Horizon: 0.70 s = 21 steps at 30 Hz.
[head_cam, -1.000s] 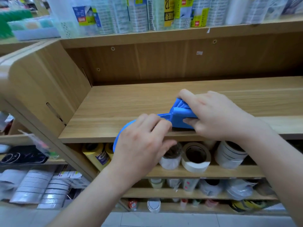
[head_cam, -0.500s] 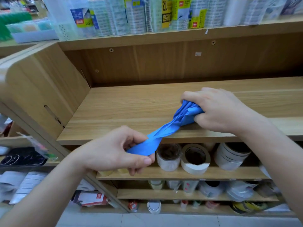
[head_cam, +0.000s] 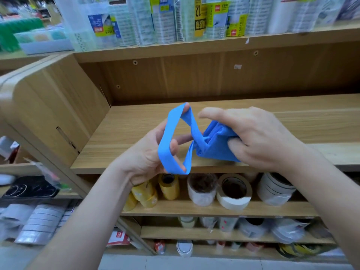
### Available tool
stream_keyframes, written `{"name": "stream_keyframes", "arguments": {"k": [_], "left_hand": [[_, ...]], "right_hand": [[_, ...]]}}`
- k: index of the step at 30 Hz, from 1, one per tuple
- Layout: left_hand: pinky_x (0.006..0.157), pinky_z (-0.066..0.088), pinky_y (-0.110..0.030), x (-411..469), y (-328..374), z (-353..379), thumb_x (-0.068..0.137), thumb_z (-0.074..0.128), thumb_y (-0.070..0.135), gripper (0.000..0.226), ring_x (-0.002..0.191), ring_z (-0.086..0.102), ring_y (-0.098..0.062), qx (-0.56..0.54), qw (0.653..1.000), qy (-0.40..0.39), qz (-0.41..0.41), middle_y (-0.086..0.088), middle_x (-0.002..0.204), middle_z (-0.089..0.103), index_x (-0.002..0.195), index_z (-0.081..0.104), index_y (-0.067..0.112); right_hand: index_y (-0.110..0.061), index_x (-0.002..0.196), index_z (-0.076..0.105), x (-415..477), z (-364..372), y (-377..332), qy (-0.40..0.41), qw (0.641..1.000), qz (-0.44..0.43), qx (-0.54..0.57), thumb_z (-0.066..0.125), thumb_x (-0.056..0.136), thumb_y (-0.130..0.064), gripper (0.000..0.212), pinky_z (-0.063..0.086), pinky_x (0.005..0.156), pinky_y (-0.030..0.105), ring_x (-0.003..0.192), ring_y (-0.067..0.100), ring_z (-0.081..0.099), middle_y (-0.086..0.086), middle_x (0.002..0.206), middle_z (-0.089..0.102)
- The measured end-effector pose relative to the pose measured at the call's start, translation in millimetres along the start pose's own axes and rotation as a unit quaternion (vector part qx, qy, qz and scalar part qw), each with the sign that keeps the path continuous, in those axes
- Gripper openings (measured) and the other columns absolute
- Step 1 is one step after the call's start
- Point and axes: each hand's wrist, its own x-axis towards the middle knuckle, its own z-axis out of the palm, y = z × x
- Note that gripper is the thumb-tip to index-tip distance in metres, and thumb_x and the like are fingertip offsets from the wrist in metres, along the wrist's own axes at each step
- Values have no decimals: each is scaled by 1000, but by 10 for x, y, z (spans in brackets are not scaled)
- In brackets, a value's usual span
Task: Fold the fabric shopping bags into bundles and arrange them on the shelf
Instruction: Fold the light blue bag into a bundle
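A blue fabric shopping bag (head_cam: 212,145) is bunched into a small bundle above the front edge of the wooden shelf (head_cam: 136,123). My right hand (head_cam: 259,137) grips the bundle, fingers curled under it and thumb stretched out above. The bag's blue handle strap (head_cam: 169,137) forms a wide loop. My left hand (head_cam: 148,152) holds that loop stretched, with its fingers inside the strap and spread apart. Both hands hover over the shelf's front edge.
The shelf board behind the hands is bare wood with a side panel (head_cam: 48,114) at the left. Tape rolls (head_cam: 233,191) fill the shelf below. Packaged goods (head_cam: 175,20) line the top shelf. Tiled floor lies at the bottom.
My left hand rose from below the shelf edge and now spreads the handle strap into an open loop. The right hand lifted the bundle slightly and the view moved closer.
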Motion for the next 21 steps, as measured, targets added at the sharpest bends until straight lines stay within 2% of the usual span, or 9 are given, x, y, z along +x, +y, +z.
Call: {"name": "stream_keyframes", "arguments": {"k": [3,5,7,9,11,15,17,19,21], "left_hand": [[45,43,-18,93,12,56,35,89,67,115,54,47,-13,18,1000,19,-14,-11,128,64,139,44,48],[43,42,-18,151,33,128,36,90,65,117,52,48,-11,16,999,27,-15,-18,98,64,141,44,42],[45,45,-17,212,70,213,43,88,57,113,49,56,-5,18,999,32,-13,-3,78,65,143,42,33],[46,47,-17,267,119,268,56,77,44,100,51,60,-4,36,998,51,-15,6,78,68,146,39,26],[45,46,-16,279,141,307,60,68,43,94,53,61,-4,50,997,64,-17,10,77,69,147,38,24],[40,42,-14,249,110,356,63,70,49,88,48,52,-2,15,995,98,-20,13,69,63,143,40,30],[38,43,-17,248,103,350,74,72,48,70,56,55,-7,2,989,149,-21,9,74,65,138,45,35],[42,48,-20,237,135,325,74,67,52,60,67,61,-12,15,976,214,-25,6,83,72,130,53,36],[48,48,-21,199,174,278,78,69,44,38,61,63,-8,70,958,277,-24,5,85,73,112,63,29]], "right_hand": [[-43,139,40,-41,20,-63,-31,995,-42,-85,32,71,-21,72,41,57,37,65,24,47,-6,74,41],[-42,134,44,-49,50,-123,-38,992,-54,-108,38,77,-31,58,35,55,34,64,23,45,-6,73,37],[-41,123,42,-31,63,-171,-29,989,-77,-119,48,84,-49,40,30,55,32,64,24,49,-5,73,42],[-38,110,37,3,51,-183,-8,989,-101,-112,64,80,-59,45,31,51,32,58,26,52,-2,68,45],[-37,103,36,51,40,-175,3,990,-111,-85,75,76,-52,50,32,48,32,52,25,51,-4,63,43],[-40,89,58,93,30,-129,-43,992,-109,-55,61,77,-46,13,29,50,29,56,10,32,-15,63,24],[-41,91,65,122,6,-99,-79,992,-86,-49,54,83,-45,14,33,54,31,61,9,37,-15,63,28],[-43,99,64,166,-39,-87,-128,989,-60,-44,51,92,-47,15,37,63,33,70,7,41,-17,69,37],[-45,102,63,195,-68,-56,-153,987,-37,-27,52,94,-50,15,36,67,32,72,6,39,-18,72,43]]}}
